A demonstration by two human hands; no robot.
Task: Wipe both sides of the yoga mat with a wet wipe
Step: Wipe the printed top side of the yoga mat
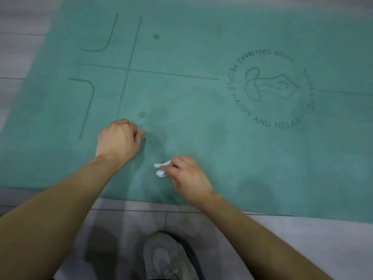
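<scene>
Teal yoga mat (pixel 201 122) (printed side up) on grey tiled floor (pixel 125 221), right hand (pixel 187 176) fingers pinching wet wipe (pixel 161 168), left hand (pixel 119 138) clenched

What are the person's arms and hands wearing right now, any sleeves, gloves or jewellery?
Nothing shows on them: the left hand and right hand are bare, without gloves, rings or a watch, and both forearms are uncovered to the frame's edge, so no sleeves are in view.

Both forearms bare, extended forward. Left hand (pixel 118 140) curled in a loose fist, knuckles down (nothing visible in it). Right hand (pixel 188 177) pinches a wipe (pixel 161 168) at its fingertips.
</scene>
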